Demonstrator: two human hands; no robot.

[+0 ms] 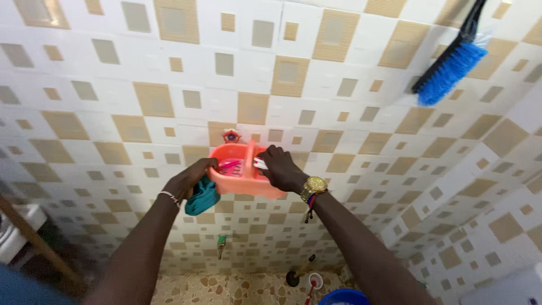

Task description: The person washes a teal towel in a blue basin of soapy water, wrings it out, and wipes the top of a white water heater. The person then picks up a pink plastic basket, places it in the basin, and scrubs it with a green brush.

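Both arms reach forward and upward, converging on the orange wall caddy [243,169]. The left hand [191,179] is at the caddy's left end, fingers curled against its side, with a thin bracelet at the wrist. The right hand [280,168] is bent down over the caddy's right compartment, fingertips dipping inside, a gold watch on that wrist just right of the caddy.

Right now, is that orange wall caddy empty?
No. The orange caddy holds pink and white items; what they are cannot be told.
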